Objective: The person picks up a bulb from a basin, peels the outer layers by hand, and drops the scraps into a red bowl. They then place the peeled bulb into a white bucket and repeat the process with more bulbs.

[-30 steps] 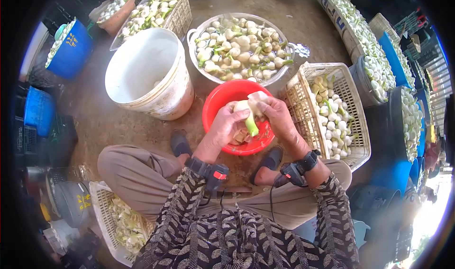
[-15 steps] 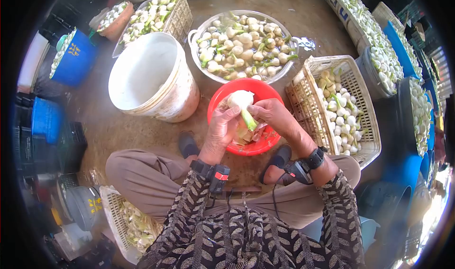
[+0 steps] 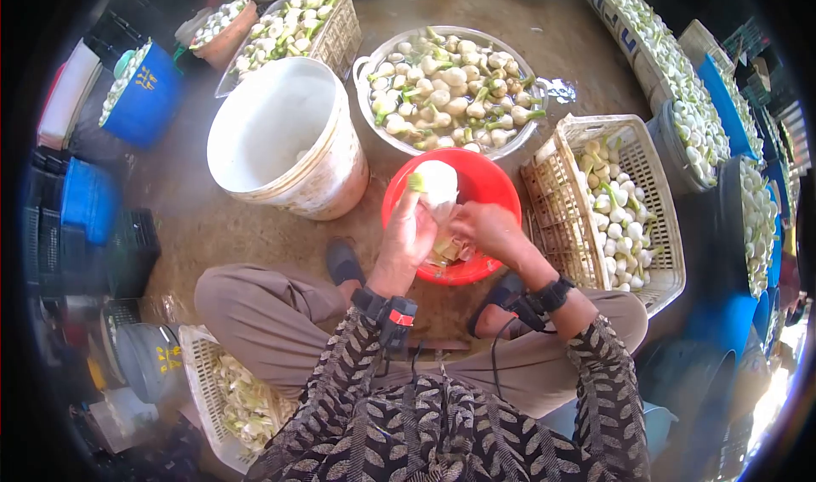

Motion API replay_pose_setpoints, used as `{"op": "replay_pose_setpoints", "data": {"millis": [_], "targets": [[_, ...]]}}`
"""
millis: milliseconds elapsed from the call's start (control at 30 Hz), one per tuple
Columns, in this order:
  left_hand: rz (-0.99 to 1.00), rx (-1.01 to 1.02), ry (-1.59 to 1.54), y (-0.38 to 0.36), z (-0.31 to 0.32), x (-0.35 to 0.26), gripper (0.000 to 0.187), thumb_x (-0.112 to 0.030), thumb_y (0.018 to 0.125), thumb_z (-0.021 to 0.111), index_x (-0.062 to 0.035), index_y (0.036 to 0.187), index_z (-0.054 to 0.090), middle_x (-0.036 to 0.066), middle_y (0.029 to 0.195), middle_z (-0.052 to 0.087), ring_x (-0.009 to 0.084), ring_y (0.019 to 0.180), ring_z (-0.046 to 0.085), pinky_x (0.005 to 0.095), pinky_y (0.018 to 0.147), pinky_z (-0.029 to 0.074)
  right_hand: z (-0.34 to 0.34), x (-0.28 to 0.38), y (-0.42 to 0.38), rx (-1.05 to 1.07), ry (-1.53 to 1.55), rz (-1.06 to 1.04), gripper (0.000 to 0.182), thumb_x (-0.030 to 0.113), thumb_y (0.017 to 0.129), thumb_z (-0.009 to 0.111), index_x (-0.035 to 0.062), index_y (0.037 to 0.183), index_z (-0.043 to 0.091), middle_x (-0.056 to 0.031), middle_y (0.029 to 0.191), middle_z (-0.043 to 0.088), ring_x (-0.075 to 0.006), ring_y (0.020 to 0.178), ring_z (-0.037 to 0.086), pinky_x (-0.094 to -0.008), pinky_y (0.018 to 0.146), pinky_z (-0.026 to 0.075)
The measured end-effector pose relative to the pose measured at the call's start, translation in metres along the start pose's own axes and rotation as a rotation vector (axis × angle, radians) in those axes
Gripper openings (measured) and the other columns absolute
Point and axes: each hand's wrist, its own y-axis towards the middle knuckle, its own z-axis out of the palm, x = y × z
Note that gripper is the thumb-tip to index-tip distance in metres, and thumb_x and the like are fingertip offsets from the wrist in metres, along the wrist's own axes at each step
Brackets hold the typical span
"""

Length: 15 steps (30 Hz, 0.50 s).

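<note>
Fingers of the left hand were curled round the white bulb, holding it up over the red bowl, and there it was, turned about: the cut green stub that had pointed down toward the lap half a second back now poked up and away at the bulb's far left edge. The right hand had dropped off the top of the bulb and sat lower, fingers bunched over the scraps in the bowl; whether they pinched a strip of skin I could not tell. By my reading a layer had just come away and peeling was well along. Close by stood the white bucket, the metal basin of bulbs and the wicker crate
</note>
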Motion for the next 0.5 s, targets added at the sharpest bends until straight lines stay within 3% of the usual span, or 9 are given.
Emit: {"op": "replay_pose_setpoints", "data": {"millis": [33,67,133,167,200,267,300,367,500], "targets": [[0.024,-0.018,0.149,0.003,-0.001,-0.002,0.043,-0.027,0.087,0.061,-0.0035,0.120,0.048,0.011,0.116,0.055,0.0226,0.104,0.054,0.0390,0.095,0.043,-0.009,0.012,-0.005,-0.168,-0.190,-0.005,0.031,0.025,0.077,0.065,0.0029,0.098,0.062,-0.0146,0.075,0.065,-0.0267,0.065,0.063,-0.0371,0.059,0.047],[0.045,-0.036,0.295,0.005,-0.002,-0.002,0.041,-0.025,0.088,0.060,-0.0030,0.120,0.048,0.010,0.114,0.056,0.0214,0.100,0.057,0.0362,0.092,0.046,-0.019,0.025,-0.009,-0.159,-0.195,-0.005,0.031,0.025,0.077,0.065,0.0029,0.098,0.062,-0.0146,0.075,0.065,-0.0267,0.065,0.063,-0.0371,0.059,0.047],[0.058,-0.054,0.350,0.000,0.010,0.002,0.038,-0.021,0.089,0.059,-0.0013,0.120,0.048,0.009,0.109,0.059,0.0173,0.095,0.058,0.0297,0.087,0.048,-0.036,0.048,-0.015,-0.252,0.077,-0.086,0.039,0.019,0.075,0.068,0.0043,0.110,0.058,-0.0131,0.078,0.064,-0.0252,0.064,0.062,-0.0359,0.059,0.048],[0.104,-0.004,0.577,0.000,0.012,0.004,0.036,-0.019,0.089,0.059,0.0005,0.118,0.050,0.008,0.109,0.059,0.0152,0.094,0.059,0.0288,0.083,0.049,-0.031,0.047,-0.012,-0.410,0.097,-0.297,0.035,0.013,0.074,0.069,0.0030,0.107,0.060,-0.0072,0.073,0.063,-0.0183,0.060,0.059,-0.0308,0.057,0.048],[0.153,0.045,0.804,-0.001,0.013,0.006,0.035,-0.017,0.089,0.059,0.0022,0.117,0.051,0.007,0.108,0.059,0.0130,0.093,0.059,0.0278,0.080,0.049,-0.029,0.036,-0.010,-0.406,0.083,-0.295,0.035,0.013,0.074,0.069,0.0030,0.107,0.060,-0.0072,0.073,0.063,-0.0183,0.060,0.059,-0.0308,0.057,0.048],[0.119,0.077,0.716,-0.004,0.018,0.000,0.032,-0.011,0.088,0.056,0.0032,0.117,0.052,0.006,0.103,0.061,0.0103,0.087,0.059,0.0253,0.075,0.049,-0.027,0.016,-0.005,-0.377,0.582,-0.093,0.028,0.013,0.077,0.067,0.0041,0.103,0.063,-0.0018,0.068,0.059,-0.0109,0.059,0.054,-0.0256,0.055,0.045],[0.069,0.001,0.941,-0.001,0.013,-0.010,0.031,-0.010,0.087,0.057,0.0014,0.116,0.054,0.006,0.101,0.060,0.0098,0.085,0.057,0.0243,0.072,0.049,-0.038,0.015,-0.009,-0.289,0.729,0.017,0.022,0.013,0.078,0.063,0.0026,0.097,0.065,-0.0009,0.069,0.058,-0.0077,0.059,0.052,-0.0228,0.055,0.044],[-0.041,-0.213,1.229,0.009,-0.006,-0.022,0.027,-0.007,0.085,0.055,-0.0012,0.111,0.058,0.005,0.093,0.060,0.0086,0.080,0.055,0.0223,0.062,0.047,-0.053,0.013,-0.019,-0.281,0.763,0.018,0.022,0.013,0.078,0.062,0.0016,0.096,0.065,-0.0019,0.070,0.058,-0.0072,0.060,0.052,-0.0222,0.056,0.043],[0.017,-0.082,1.104,0.003,0.026,-0.016,0.025,-0.012,0.086,0.057,0.0008,0.107,0.057,0.005,0.094,0.061,0.0098,0.087,0.056,0.0238,0.070,0.048,-0.058,0.021,-0.024,-0.257,0.769,0.027,0.025,0.012,0.076,0.059,-0.0022,0.097,0.065,-0.0035,0.077,0.059,-0.0069,0.064,0.052,-0.0208,0.059,0.043]]}}
